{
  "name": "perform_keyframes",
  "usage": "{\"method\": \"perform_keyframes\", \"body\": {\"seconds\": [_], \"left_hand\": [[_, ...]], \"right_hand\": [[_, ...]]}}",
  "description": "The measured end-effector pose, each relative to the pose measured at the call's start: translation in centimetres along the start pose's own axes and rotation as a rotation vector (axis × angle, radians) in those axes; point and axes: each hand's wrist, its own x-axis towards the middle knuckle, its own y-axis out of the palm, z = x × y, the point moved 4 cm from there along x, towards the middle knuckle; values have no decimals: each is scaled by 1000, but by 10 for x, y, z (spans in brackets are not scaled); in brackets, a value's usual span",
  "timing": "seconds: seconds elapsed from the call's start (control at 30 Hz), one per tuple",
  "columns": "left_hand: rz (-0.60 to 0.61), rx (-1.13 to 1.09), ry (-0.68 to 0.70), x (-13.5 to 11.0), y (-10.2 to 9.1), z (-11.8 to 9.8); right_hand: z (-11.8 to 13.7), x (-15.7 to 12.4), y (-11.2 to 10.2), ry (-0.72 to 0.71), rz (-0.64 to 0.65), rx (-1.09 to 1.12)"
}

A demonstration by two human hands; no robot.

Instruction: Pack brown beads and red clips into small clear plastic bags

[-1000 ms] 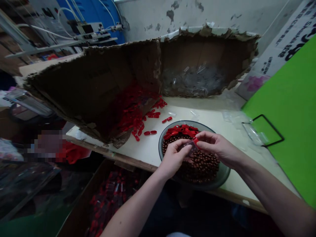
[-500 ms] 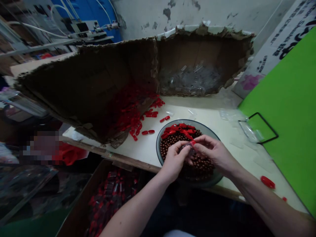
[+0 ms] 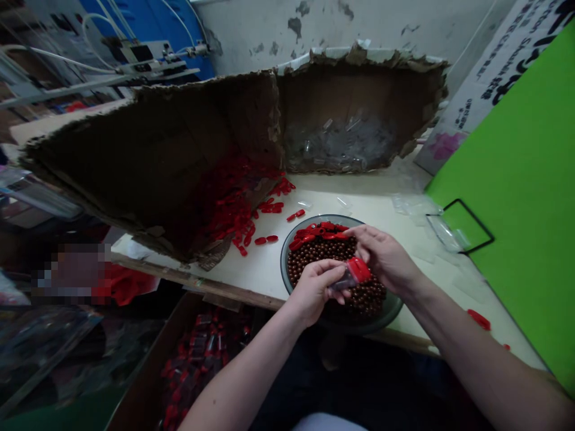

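A small clear plastic container with a red cap point(image 3: 359, 270) is pinched in my left hand point(image 3: 314, 290), the cap pointing right. My right hand point(image 3: 384, 257) is just off the cap, its fingers bent and apart, the index fingertip at the edge of some red caps point(image 3: 321, 230). Those caps lie at the far side of a grey bowl point(image 3: 284, 263), on top of shiny round brown balls point(image 3: 309, 256). Both hands are over this bowl. What is inside the held container is hard to make out.
Behind the bowl, a torn cardboard box point(image 3: 179, 137) spills red caps point(image 3: 242, 209); another cardboard bin point(image 3: 332, 90) holds clear containers. A green panel point(image 3: 516, 197) with a black wire handle borders the right. Below the table edge, a box holds red-capped containers point(image 3: 202, 353).
My right hand has come off the red cap and shifted up toward the caps in the bowl. The capped container stays in my left hand, now more visible. The view has shifted slightly.
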Motion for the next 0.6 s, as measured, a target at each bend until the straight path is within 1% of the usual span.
{"method": "perform_keyframes", "body": {"seconds": [0.1, 0.13, 0.2, 0.3, 0.4, 0.5, 0.6], "left_hand": [[5, 127, 37, -3, 9, -2], [-14, 184, 59, -5, 11, -3], [-90, 288, 120, -9, 14, -5], [-212, 378, 231, -16, 17, -4], [-276, 426, 293, -22, 17, 0], [-276, 486, 282, -24, 15, 2], [-198, 571, 240, -25, 12, -1]], "right_hand": [[-1, -3, 7, -71, 55, -211], [0, -4, 8, -104, 63, -283], [0, -8, 11, -164, 65, -397], [0, -17, 14, -235, 30, -456], [-6, -28, 18, -253, 13, -445], [-10, -36, 23, -256, 12, -454], [-9, -38, 23, -264, 56, -482]]}}
